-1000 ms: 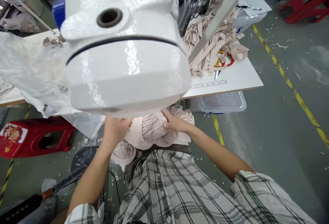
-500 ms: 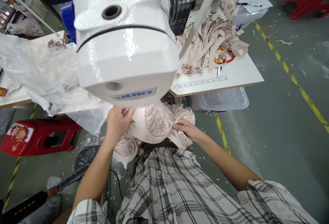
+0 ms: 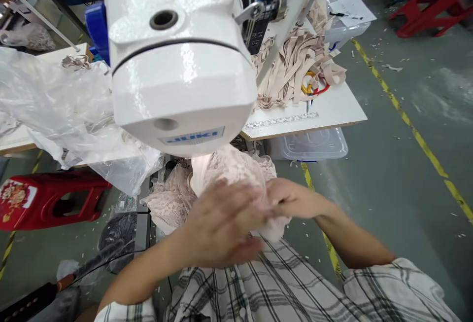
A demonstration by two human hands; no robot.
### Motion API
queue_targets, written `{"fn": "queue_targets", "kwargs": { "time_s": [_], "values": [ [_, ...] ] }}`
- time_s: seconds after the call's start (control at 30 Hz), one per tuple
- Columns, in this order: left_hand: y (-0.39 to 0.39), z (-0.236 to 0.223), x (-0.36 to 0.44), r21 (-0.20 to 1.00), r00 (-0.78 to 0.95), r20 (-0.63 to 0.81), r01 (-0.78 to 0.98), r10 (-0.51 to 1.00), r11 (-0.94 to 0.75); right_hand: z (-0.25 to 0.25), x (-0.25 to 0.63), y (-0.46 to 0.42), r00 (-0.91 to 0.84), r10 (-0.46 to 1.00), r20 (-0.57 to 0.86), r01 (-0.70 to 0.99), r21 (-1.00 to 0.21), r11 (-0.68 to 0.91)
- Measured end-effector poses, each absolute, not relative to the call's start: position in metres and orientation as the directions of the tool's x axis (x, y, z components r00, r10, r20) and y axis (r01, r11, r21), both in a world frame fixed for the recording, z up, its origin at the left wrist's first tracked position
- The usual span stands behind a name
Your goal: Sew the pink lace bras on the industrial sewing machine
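A pale pink lace bra (image 3: 236,164) hangs below the head of the white sewing machine (image 3: 185,80), its upper part hidden under the machine. My left hand (image 3: 225,223) lies across the front of the bra, smeared by motion, so its grip does not show. At the bra's right side my right hand (image 3: 295,198) has curled fingers closed on the fabric. The fingertips of both hands come close together there. More pink lace (image 3: 172,198) bunches up to the left, near my left wrist.
Beige fabric strips (image 3: 291,70) and red-and-yellow-handled scissors (image 3: 314,85) lie on the white table (image 3: 328,115) at right, by a printed ruler. Clear plastic sheeting (image 3: 55,95) covers the left side. A red stool (image 3: 51,198) stands at left; a lidded plastic box (image 3: 314,144) is beneath the table.
My left hand has left the bra's left edge and swept right and down across its front. The bra has turned and bunched, and my right hand has shifted slightly right and down.
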State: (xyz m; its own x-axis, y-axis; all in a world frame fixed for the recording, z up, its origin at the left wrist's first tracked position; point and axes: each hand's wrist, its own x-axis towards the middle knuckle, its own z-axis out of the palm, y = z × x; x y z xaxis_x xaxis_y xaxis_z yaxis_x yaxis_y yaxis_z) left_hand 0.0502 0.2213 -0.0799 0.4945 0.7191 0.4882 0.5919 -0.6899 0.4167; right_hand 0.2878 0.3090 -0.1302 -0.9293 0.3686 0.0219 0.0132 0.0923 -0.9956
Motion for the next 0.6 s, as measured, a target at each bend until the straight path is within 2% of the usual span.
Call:
{"fn": "queue_targets", "kwargs": {
  "time_s": [0.03,0.1,0.17,0.2,0.3,0.37,0.43,0.5,0.6],
  "values": [
    [0.221,-0.077,0.058,0.442,0.592,0.389,0.553,0.706,-0.706,-0.118,0.281,0.307,-0.964,0.263,0.029,0.007,-0.991,0.135],
    [0.225,-0.076,0.062,0.526,0.658,0.107,0.599,0.745,-0.604,-0.099,0.269,0.304,-0.990,0.141,-0.008,0.039,-0.975,0.218],
    [0.231,-0.081,0.053,0.599,0.589,-0.119,0.685,0.800,-0.415,-0.093,0.261,0.306,-0.978,0.196,-0.076,0.132,-0.946,0.295],
    [0.235,-0.084,0.045,0.630,0.540,-0.169,0.702,0.824,-0.331,-0.094,0.258,0.309,-0.956,0.276,-0.095,0.187,-0.925,0.330],
    [0.246,-0.090,0.017,0.724,0.332,-0.173,0.681,0.927,-0.109,-0.108,0.249,0.325,-0.860,0.507,-0.049,0.290,-0.865,0.409],
    [0.253,-0.090,0.002,0.754,0.152,-0.213,0.654,0.965,0.063,-0.116,0.241,0.338,-0.808,0.588,-0.026,0.323,-0.855,0.407],
    [0.262,-0.090,-0.007,0.754,0.030,-0.264,0.629,0.964,0.187,-0.121,0.231,0.349,-0.775,0.627,-0.080,0.364,-0.868,0.339],
    [0.272,-0.091,-0.014,0.756,-0.022,-0.266,0.615,0.964,0.223,-0.121,0.221,0.359,-0.763,0.626,-0.161,0.386,-0.890,0.242],
    [0.285,-0.097,-0.021,0.749,-0.092,-0.190,0.630,0.977,0.205,-0.120,0.211,0.371,-0.768,0.599,-0.224,0.372,-0.919,0.134]
  ]
}}
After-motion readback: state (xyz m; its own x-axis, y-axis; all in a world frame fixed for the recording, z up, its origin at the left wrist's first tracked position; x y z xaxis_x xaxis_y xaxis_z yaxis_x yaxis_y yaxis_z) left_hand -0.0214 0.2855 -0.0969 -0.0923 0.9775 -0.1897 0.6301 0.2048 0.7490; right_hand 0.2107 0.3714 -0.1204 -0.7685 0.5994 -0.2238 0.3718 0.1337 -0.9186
